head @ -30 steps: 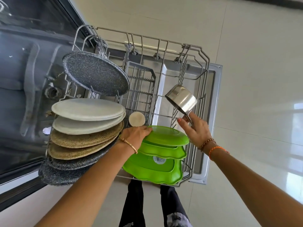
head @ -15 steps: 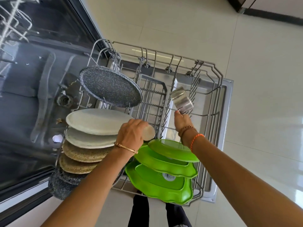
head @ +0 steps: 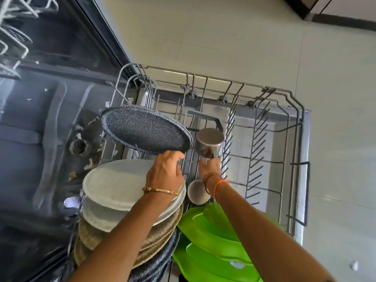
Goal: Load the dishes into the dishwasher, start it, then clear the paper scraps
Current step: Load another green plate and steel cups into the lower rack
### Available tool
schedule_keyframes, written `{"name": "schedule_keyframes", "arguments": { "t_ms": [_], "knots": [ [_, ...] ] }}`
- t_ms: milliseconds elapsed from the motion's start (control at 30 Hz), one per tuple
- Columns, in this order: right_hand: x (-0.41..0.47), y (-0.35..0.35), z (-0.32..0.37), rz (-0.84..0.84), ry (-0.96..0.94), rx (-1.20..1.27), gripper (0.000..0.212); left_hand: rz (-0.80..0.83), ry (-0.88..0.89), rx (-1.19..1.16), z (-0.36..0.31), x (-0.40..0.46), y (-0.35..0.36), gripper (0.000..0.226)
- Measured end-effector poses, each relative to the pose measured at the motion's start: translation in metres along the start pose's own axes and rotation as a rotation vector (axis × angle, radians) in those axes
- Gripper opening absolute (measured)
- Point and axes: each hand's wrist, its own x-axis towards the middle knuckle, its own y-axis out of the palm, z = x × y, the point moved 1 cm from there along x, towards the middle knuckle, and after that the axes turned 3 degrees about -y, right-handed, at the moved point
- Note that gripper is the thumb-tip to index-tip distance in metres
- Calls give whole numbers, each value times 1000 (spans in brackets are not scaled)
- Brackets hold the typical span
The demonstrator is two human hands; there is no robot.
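Across the middle of the frame, a grey wire dishwasher rack (head: 293, 94) is pulled out over the open, stainless-lined dishwasher door (head: 272, 139), seen from above. Pale floor tiles (head: 223, 33) fill the upper right. The dark dishwasher tub (head: 40, 123) fills the left side, with small scraps of paper (head: 71, 201) on its floor near the rack.

Just right of centre, the right hand (head: 209, 165) reaches into the rack with two thread bracelets at the wrist. Its fingers hold the short handle of a small shiny steel cup (head: 209, 142). The handle is mostly hidden, so the exact grasp cannot be told. The cup sits directly above the fingertips in the frame, tilted, among the rack wires beside a grey cutlery basket (head: 205, 119).

To the left, the left hand (head: 165, 171), wearing a thin gold bangle, has loosely curled fingers at the lower edge of a round, dark speckled plate (head: 145, 132) that stands tilted in the rack. Whether it grips the plate or only touches it cannot be told.

Below this hand a row of round plates stands on edge: two pale grey plates (head: 114, 184), then tan speckled plates (head: 89, 235), then dark speckled ones at the bottom edge. A small pale bowl (head: 196, 192) lies between the two wrists. Bright green plastic dishes (head: 211, 241) are stacked at the lower right.
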Motion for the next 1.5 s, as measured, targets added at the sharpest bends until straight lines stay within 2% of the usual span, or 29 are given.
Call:
{"name": "schedule_keyframes", "arguments": {
  "t_ms": [233, 333, 433, 500, 533, 600, 667, 733, 800, 1167, 1333, 1400, 1500],
  "knots": [
    [13, 14, -17, 109, 6, 41, 50, 73, -31, 54, 0, 5, 0, 34],
    [19, 9, -20, 133, 11, -62, 50, 98, -38, 84, -1, 3, 3, 34],
    [29, 0, -23, 132, -59, -168, 34, 96, -29, 101, -3, -1, 4, 33],
    [32, -1, -22, 171, -28, -11, 19, 95, -13, 110, -4, -3, 6, 32],
    [31, -1, -20, 168, -8, 92, 22, 96, -6, 114, -5, -3, 7, 32],
    [33, -4, -21, 140, 8, 139, 34, 88, 0, 118, -6, -2, 9, 32],
    [34, -3, -24, 209, 6, 165, 35, 80, -2, 126, -7, -1, 12, 32],
    [29, -3, -21, 223, 36, 293, 38, 65, -7, 136, -8, 0, 14, 32],
    [32, 0, -22, 151, -14, 278, 41, 49, -20, 135, -9, -1, 14, 31],
    [34, 9, 6, 125, -68, 443, 43, 51, -32, 167, -9, 5, 9, 33],
    [41, 9, 2, 162, -27, 309, 40, 43, -49, 152, -5, 10, 12, 32],
    [44, 8, -3, 197, -20, 191, 34, 49, -51, 153, -4, 10, 14, 32],
    [42, 6, -9, 236, 27, 144, 7, 27, -60, 139, 0, 9, 14, 32]
  ]
}}
